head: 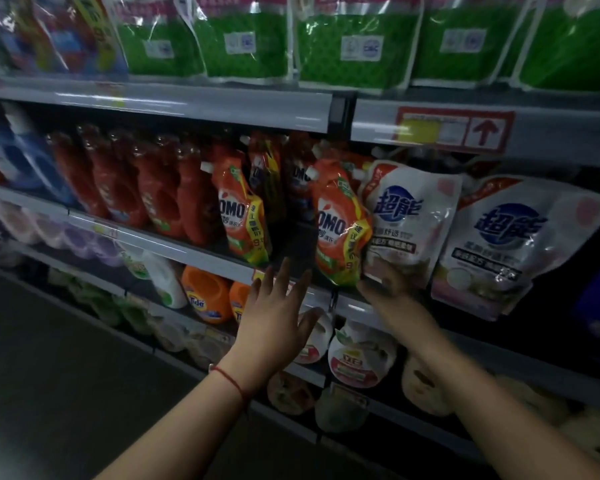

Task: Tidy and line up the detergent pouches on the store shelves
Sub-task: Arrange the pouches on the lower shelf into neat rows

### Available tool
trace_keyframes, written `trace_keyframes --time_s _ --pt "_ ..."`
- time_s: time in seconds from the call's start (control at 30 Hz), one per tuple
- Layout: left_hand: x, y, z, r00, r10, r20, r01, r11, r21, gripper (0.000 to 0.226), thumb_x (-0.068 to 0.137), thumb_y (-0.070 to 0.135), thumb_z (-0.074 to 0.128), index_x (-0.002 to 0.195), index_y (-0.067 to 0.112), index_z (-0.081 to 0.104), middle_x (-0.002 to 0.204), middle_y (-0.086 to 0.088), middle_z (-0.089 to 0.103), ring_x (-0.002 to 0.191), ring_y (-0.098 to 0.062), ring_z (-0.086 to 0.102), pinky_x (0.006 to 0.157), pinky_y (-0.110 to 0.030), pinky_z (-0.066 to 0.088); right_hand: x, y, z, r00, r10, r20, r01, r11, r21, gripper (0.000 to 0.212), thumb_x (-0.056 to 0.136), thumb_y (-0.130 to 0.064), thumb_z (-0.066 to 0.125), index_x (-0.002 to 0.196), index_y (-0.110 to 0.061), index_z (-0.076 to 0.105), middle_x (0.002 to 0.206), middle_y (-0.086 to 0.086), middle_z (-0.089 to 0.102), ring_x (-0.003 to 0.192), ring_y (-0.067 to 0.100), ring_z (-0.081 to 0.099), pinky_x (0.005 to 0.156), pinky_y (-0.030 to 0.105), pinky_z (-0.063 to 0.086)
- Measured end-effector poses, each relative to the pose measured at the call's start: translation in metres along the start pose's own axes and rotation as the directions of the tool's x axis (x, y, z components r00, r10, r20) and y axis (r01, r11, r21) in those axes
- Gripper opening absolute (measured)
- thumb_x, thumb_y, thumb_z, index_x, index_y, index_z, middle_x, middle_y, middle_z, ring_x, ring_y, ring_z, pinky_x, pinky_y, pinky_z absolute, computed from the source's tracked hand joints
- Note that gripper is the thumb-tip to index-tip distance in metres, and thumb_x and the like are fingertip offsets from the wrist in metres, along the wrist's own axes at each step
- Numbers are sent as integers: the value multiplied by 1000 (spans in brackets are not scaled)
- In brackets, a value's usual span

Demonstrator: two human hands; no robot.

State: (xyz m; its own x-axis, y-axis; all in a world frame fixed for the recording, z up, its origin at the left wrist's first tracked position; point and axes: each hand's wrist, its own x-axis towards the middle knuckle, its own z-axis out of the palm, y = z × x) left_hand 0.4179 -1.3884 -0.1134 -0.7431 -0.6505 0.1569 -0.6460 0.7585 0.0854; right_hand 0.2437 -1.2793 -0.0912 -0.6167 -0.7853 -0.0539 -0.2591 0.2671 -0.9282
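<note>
On the middle shelf [201, 249] stand orange OMO detergent pouches, one at the left [239, 216] and one at the right [343, 223], with a dark gap between them. Two white pouches follow on the right, the nearer [406, 216] and the farther [513, 244], which leans out over the shelf edge. My left hand [278, 317] hovers with fingers spread in front of the shelf edge below the gap, touching nothing. My right hand [392, 292] is blurred and sits at the bottom of the right OMO pouch and the nearer white pouch; its grip is unclear.
Green pouches [354, 46] fill the top shelf. Red bottles [129, 188] stand left of the OMO pouches. Orange Tide jugs [208, 296] and round white refill packs [357, 355] sit on the lower shelves. A red-arrow price tag [454, 129] hangs on the upper shelf rail.
</note>
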Motion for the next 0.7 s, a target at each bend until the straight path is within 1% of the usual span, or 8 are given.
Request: trace_keyframes --time_s 0.07,0.13,0.23,0.33,0.4,0.5,0.6,0.7 --pt "10 -8 3 1000 -15 -4 15 1000 -21 70 99 63 35 158 32 16 167 -10 5 152 -36 8 121 -50 17 24 -6 7 998 -43 -45 47 994 96 21 96 -28 59 112 -39 49 101 -28 53 105 3 52 84 23 40" --pt "18 -16 6 1000 -31 -3 31 999 -39 70 99 63 34 158 33 15 167 -9 4 153 -35 7 121 -49 15 44 -8 13 991 -95 -92 106 985 134 17 97 -28 58 112 -35 53 98 -27 56 96 -4 57 76 18 44" --pt "26 -27 13 999 -41 22 42 997 -64 69 99 64 31 158 36 10 167 -5 -3 153 -31 1 122 -45 11 70 -1 25 975 -110 -194 139 980 140 21 95 -36 59 112 -25 61 106 -8 68 99 10 65 81 35 53" --pt "33 -37 21 998 -56 26 59 993 -102 68 99 64 31 158 38 11 167 -2 -5 154 -28 -1 122 -42 13 91 -2 31 939 -78 -336 115 989 91 26 95 -39 56 96 -14 64 92 2 70 85 19 66 76 41 55" --pt "36 -43 26 998 -56 35 60 989 -138 67 99 64 31 158 38 12 167 0 -6 154 -27 0 122 -42 15 97 -5 31 916 -108 -386 120 993 7 30 97 -37 54 82 -12 61 77 4 65 73 20 61 67 36 48" --pt "37 -53 27 998 -35 50 44 979 -199 67 98 66 29 157 40 12 167 3 -6 154 -23 -1 121 -42 17 92 -11 39 907 -193 -374 173 981 -87 33 99 -32 53 67 -23 49 60 -6 50 55 7 46 54 24 32" --pt "42 -66 20 997 -3 72 24 953 -302 65 98 65 31 157 42 14 167 8 -2 154 -19 3 120 -41 23 86 -30 51 883 -233 -407 226 972 -67 36 99 -31 53 64 -24 47 57 -4 46 49 3 41 48 21 29" --pt "39 -77 13 992 38 123 19 900 -435 62 99 61 38 155 42 22 166 10 8 152 -16 15 116 -38 33 73 -52 58 871 -247 -425 229 969 -95 28 99 -36 51 75 -21 57 63 -4 53 55 0 49 49 17 32"
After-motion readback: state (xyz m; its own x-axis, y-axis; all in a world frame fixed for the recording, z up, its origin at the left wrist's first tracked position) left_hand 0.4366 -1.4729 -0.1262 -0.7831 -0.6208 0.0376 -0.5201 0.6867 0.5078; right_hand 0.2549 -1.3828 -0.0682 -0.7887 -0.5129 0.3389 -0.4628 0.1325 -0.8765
